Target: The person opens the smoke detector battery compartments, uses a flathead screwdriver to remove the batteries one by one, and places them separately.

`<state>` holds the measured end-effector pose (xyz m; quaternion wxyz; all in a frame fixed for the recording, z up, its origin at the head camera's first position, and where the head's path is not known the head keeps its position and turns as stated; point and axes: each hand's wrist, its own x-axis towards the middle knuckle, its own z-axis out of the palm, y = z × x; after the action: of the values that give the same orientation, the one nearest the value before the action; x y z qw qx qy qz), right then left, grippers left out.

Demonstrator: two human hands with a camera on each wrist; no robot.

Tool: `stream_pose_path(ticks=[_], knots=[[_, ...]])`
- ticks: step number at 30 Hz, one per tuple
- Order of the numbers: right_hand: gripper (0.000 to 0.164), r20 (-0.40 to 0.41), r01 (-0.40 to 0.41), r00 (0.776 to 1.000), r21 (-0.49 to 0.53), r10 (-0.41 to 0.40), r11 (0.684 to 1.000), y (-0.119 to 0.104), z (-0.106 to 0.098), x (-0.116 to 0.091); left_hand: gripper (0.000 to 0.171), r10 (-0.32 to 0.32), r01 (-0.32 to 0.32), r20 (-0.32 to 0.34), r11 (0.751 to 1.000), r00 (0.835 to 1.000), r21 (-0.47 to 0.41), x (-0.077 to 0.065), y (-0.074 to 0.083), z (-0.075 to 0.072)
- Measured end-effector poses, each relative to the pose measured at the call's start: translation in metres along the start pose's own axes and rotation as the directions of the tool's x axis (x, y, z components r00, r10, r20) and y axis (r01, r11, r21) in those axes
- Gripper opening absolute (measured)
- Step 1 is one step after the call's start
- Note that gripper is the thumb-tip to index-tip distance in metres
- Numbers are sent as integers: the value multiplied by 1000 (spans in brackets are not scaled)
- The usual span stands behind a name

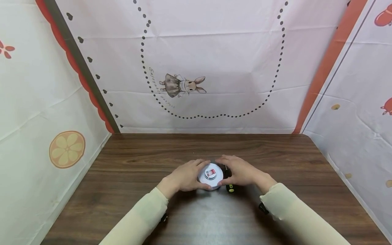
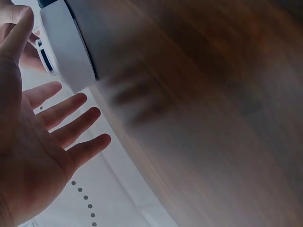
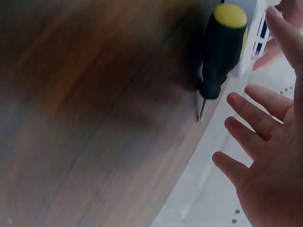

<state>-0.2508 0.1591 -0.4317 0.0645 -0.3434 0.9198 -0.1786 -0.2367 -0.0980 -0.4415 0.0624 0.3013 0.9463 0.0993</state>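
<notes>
A white round smoke detector point(image 1: 206, 179) with a raised vented centre and a red-and-white label lies on the wooden table point(image 1: 147, 149). My left hand point(image 1: 188, 175) curves about its left side, thumb at the near edge and index finger at the far edge. On the opposite side my right hand point(image 1: 240, 170) reaches round likewise, its thumb by the near right rim. Both wrist views show spread, nearly straight fingers beside the detector's white side point(image 2: 71, 47). Under the right hand lies a screwdriver point(image 3: 222, 52) with a black and yellow handle, partly hidden in the head view.
Printed white cloth point(image 1: 232, 68) hangs behind the table and at both sides. The table's back edge runs beyond the hands. Dark straps point(image 1: 263, 208) show at the sleeves' undersides.
</notes>
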Motion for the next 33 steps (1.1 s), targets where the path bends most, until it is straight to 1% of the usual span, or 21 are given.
stream_pose_path(ticks=[3,7,12,17,22,27,31,33], knots=[[87,9,2,1000,0,-2,1000,-3,3,1,107,7,-7,14,1000,1000,1,3,2,3],[88,24,-23,999,5,23,1000,-6,7,0,110,21,-21,35,1000,999,-4,6,8,4],[87,23,-58,998,17,58,998,-8,8,-1,106,38,-38,11,999,999,0,11,14,2],[86,13,-58,998,13,58,998,-10,10,0,104,22,-22,3,1000,1000,-22,11,15,3],[85,9,-61,998,17,61,998,-12,10,1,102,9,-9,-2,999,1000,-47,9,14,4],[85,7,-89,996,54,89,995,-13,10,1,101,-13,13,-2,995,1000,-94,7,14,4],[84,-5,-104,994,95,105,990,-12,8,-1,101,-36,34,-14,986,999,-164,5,13,2],[84,-18,-95,995,110,98,989,-11,7,-2,101,-39,33,-25,978,999,-205,5,12,1]])
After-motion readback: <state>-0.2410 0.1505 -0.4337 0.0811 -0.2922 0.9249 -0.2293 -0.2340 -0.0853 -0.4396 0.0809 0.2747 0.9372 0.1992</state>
